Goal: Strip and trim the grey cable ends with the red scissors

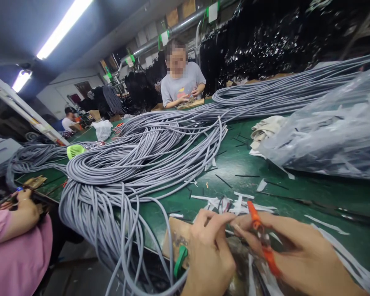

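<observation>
My left hand (pixel 211 246) is closed in a pinch over the bench's near edge. What its fingers hold is hidden; a few thin red and dark wire ends (pixel 224 204) show just beyond the fingertips. A grey cable (pixel 169 230) loops down and passes behind my left wrist. My right hand (pixel 305 246) is closed round orange-handled scissors (pixel 259 226), whose blades I cannot make out. Its fingertips meet those of my left hand. Beside my left hand lies a wooden board (pixel 175 238) with a green clip-like piece (pixel 180 261) on it.
Bundled grey cables (pixel 135 156) cover the green bench (pixel 234 152) and hang over its near edge. White strips (pixel 216 201) and black tube bits lie about. A clear plastic bag (pixel 336 139) and cloth gloves (pixel 267 129) are at right. Co-workers sit opposite (pixel 183 84) and at left (pixel 15 250).
</observation>
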### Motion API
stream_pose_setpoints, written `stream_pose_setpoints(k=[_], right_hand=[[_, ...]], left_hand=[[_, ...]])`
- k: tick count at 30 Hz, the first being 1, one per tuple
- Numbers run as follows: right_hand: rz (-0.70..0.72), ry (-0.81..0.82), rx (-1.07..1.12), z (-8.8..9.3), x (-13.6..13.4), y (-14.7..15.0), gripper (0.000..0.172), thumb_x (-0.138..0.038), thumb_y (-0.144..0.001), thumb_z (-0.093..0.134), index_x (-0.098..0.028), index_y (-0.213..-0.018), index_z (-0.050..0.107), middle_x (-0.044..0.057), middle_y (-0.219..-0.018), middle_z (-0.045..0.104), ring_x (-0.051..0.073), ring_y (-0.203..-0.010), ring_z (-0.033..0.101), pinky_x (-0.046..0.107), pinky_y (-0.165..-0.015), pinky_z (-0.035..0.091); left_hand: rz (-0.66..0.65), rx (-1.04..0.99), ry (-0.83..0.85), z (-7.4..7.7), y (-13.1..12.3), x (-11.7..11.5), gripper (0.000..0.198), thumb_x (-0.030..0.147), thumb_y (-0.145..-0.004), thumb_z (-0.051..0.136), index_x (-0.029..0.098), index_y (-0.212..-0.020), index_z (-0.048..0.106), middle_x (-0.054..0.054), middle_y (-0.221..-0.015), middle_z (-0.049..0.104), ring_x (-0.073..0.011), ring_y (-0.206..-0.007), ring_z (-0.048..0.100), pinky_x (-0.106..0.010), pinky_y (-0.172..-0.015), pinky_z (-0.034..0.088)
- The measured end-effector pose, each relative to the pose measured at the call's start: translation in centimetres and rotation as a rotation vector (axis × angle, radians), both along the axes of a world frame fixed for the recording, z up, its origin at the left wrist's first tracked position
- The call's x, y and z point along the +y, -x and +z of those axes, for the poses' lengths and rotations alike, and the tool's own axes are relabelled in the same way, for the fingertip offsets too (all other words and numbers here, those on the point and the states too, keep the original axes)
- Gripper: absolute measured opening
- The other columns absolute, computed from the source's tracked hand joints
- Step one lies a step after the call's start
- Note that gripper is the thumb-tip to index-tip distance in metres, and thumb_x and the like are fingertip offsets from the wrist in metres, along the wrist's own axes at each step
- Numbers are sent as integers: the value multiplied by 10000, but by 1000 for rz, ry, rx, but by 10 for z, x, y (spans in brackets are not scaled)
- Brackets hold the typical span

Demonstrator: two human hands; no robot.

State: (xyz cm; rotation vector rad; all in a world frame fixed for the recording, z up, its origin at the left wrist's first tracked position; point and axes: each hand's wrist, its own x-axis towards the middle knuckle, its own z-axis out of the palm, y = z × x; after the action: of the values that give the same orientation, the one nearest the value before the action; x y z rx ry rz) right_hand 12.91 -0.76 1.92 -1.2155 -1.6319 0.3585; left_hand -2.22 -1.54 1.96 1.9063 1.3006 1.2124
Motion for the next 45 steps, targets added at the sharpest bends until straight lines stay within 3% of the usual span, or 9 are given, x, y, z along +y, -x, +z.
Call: stream_pose_setpoints(k=[2, 7, 10, 15, 22, 30, 37, 41, 45], right_hand=[[40, 104, 134, 4, 4, -4, 188, -418, -745, 658, -242, -680, 678, 28, -608, 696, 188, -536, 668, 234, -559, 547], [44, 301, 293, 11, 17, -6, 410, -592, -562, 767, -219, -667, 636, 32, -630, 656, 208, -577, 635, 253, -545, 526], [103, 355, 443, 11, 16, 2, 390, -554, -595, 773, -212, -640, 590, 29, -656, 636, 192, -623, 610, 255, -601, 522], [91, 417, 610, 14, 6, 13, 353, -467, -587, 813, -203, -606, 579, -2, -627, 569, 156, -587, 528, 217, -493, 454], [108, 380, 621, 15, 10, 8, 290, -416, -527, 852, -213, -601, 660, 34, -674, 673, 195, -657, 640, 227, -630, 531], [74, 238, 513, 9, 6, 6, 249, -377, -562, 849, -231, -565, 647, -4, -554, 608, 152, -502, 567, 189, -494, 490], [336, 358, 509, 11, 0, 6, 131, -376, -725, 724, -256, -747, 675, 51, -785, 708, 232, -790, 700, 260, -720, 576], [406, 468, 542, 1, 2, 4, 228, -443, -762, 692, -236, -854, 661, 39, -750, 661, 225, -722, 677, 298, -682, 586], [413, 564, 454, -8, 3, 4, 318, -473, -780, 662, -206, -951, 656, 86, -893, 701, 245, -831, 695, 322, -763, 580]], left_hand=[[-8, -27, 2, 0, 2, -2, 346, 3, -908, 402, 185, -993, 684, -63, -885, 636, -177, -836, 616, -236, -751, 446], [-52, -70, -46, -6, 6, -5, 323, -7, -909, 392, 199, -940, 638, -39, -877, 586, -169, -845, 591, -239, -766, 424], [-79, -48, -65, -11, 7, -4, 311, -6, -895, 408, 198, -854, 639, -22, -815, 557, -154, -765, 570, -231, -689, 401], [-101, -37, -112, -15, 8, -5, 317, -30, -851, 411, 190, -765, 622, -8, -775, 512, -123, -665, 536, -219, -613, 371], [-99, -45, -99, -16, 8, -5, 309, -41, -825, 413, 187, -748, 607, -6, -752, 514, -119, -649, 546, -211, -601, 379], [-26, -83, -126, -17, 5, -5, 305, -44, -823, 406, 189, -722, 576, -7, -763, 542, -122, -679, 559, -203, -607, 389], [-66, -142, -187, -23, 7, -5, 288, -22, -833, 410, 199, -686, 522, 1, -720, 575, -153, -796, 613, -216, -687, 428], [-126, -214, -216, -24, 7, -2, 266, -9, -847, 406, 197, -713, 508, -19, -851, 608, -163, -882, 648, -235, -747, 468], [-106, -221, -278, -26, 7, -3, 264, 4, -858, 410, 197, -696, 491, -7, -778, 602, -148, -810, 645, -212, -687, 466]])
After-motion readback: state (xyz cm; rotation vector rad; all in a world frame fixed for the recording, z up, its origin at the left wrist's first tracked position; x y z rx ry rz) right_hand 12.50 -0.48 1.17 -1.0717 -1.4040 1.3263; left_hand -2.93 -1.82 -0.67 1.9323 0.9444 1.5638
